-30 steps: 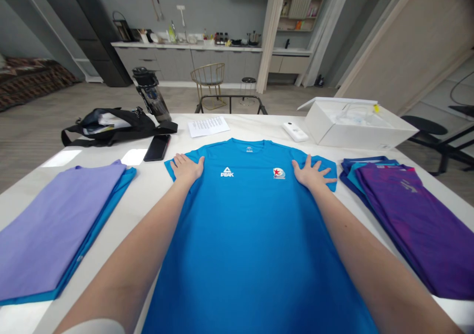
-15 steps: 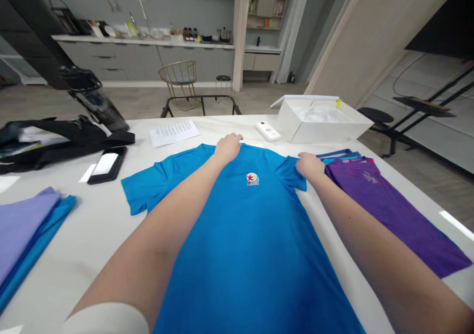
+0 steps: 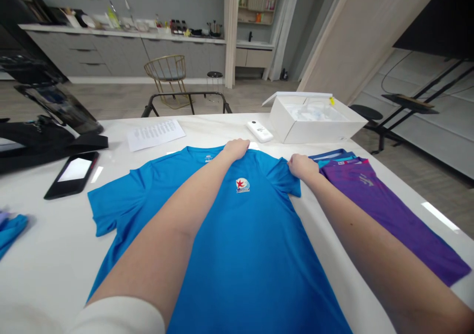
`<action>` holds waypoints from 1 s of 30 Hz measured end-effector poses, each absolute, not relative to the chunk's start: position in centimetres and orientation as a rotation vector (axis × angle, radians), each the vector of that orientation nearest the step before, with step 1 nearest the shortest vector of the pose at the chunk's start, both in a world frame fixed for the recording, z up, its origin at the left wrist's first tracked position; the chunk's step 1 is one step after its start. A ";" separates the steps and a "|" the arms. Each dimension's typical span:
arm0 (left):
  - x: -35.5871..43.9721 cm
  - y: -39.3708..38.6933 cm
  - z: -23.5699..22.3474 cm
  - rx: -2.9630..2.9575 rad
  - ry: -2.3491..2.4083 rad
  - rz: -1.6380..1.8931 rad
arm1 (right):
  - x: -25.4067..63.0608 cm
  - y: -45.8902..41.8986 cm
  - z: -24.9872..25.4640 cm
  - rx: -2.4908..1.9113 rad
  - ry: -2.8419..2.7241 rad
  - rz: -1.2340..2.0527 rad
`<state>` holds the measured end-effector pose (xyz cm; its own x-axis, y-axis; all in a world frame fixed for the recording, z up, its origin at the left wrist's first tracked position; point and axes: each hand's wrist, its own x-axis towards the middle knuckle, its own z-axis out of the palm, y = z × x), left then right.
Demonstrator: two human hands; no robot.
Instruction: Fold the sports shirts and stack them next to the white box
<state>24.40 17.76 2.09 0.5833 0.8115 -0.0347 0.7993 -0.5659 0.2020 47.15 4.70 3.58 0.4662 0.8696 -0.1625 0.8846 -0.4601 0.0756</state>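
In the room stands a white bench [image 3: 48,279], and on it a blue T-shirt [image 3: 237,245] lies spread in the middle. The left hand [image 3: 237,150] pinches its edge beside the neck opening [image 3: 202,151]; the right hand [image 3: 302,166] grips its sleeve [image 3: 291,182]. A purple garment [image 3: 388,215] lies at the right, nearer than the white box [image 3: 320,129].

Bright glare streaks on white tabletop [image 3: 59,235]
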 end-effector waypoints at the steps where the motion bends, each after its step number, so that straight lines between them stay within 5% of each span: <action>1: 24.3 17.5 2.2 2.608 1.362 0.119 | 47.0 4.6 4.0 2.540 1.532 -0.160; 7: 22.3 15.0 4.2 2.420 1.435 0.501 | 43.2 2.4 12.2 2.362 1.804 -0.302; 14: 16.7 13.1 7.5 1.459 1.134 1.132 | 29.0 -1.1 21.4 2.072 2.548 -0.920; 20: 7.8 9.1 6.1 1.141 1.180 0.883 | 24.5 3.2 16.6 2.252 2.726 -0.603; 30: 6.2 0.8 2.9 2.080 1.827 0.258 | 25.3 10.2 4.5 2.011 2.413 -0.057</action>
